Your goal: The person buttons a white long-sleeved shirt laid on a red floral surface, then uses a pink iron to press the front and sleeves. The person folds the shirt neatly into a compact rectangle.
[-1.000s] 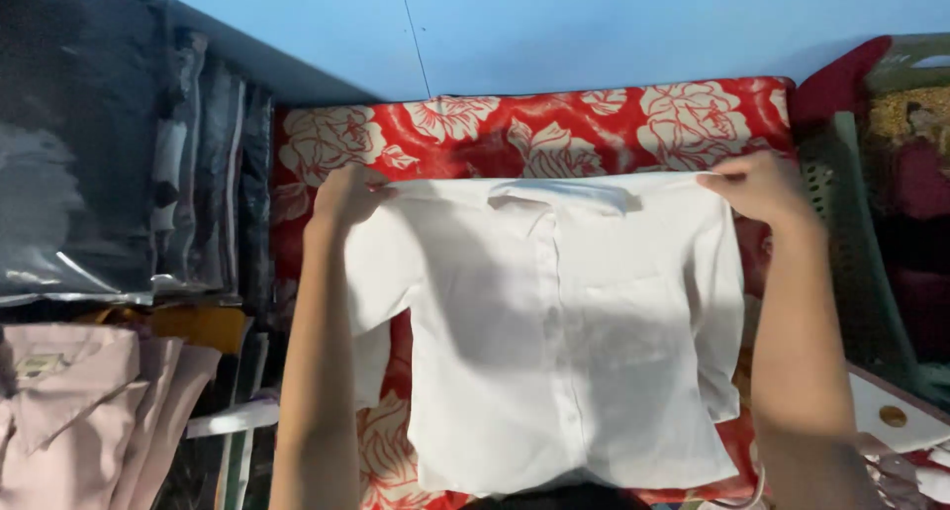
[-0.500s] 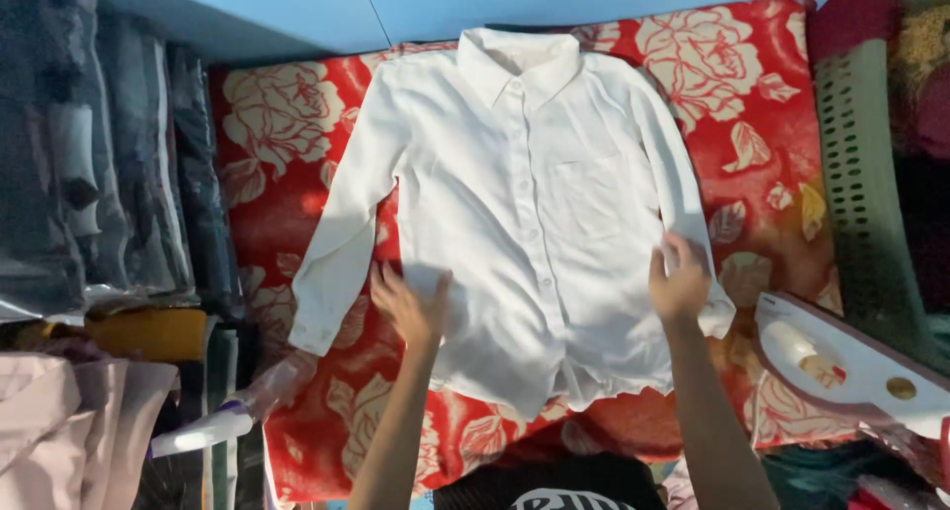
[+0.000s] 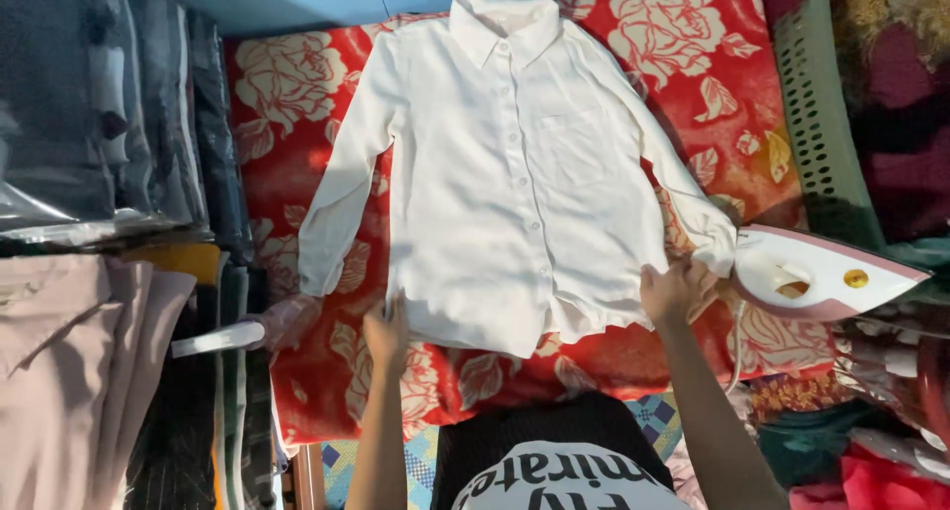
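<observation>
a white shirt (image 3: pixel 515 174) lies spread flat, front up and buttoned, on a red cloth with pale flowers (image 3: pixel 297 85), its collar at the far end and its hem at the near end. both sleeves run down along its sides, the left one bent out over the red cloth, the right one ending just beside an iron.

the person's left hand (image 3: pixel 386 332) rests open and flat on the near left corner of the shirt, fingers pointing far, pressing on the hem rather than gripping it. the right hand (image 3: pixel 675 290) lies on the near right edge of the shirt, close to the right cuff; its fingers are curled over the fabric, but whether they pinch it cannot be told.

the white and pink iron (image 3: pixel 821 273) sits at the right, just beside the right hand. a green plastic basket (image 3: pixel 816 124) stands beyond it. at the left, folded clothes in clear bags (image 3: pixel 89 124) are stacked, with a pale pink garment (image 3: pixel 69 371) nearer.
</observation>
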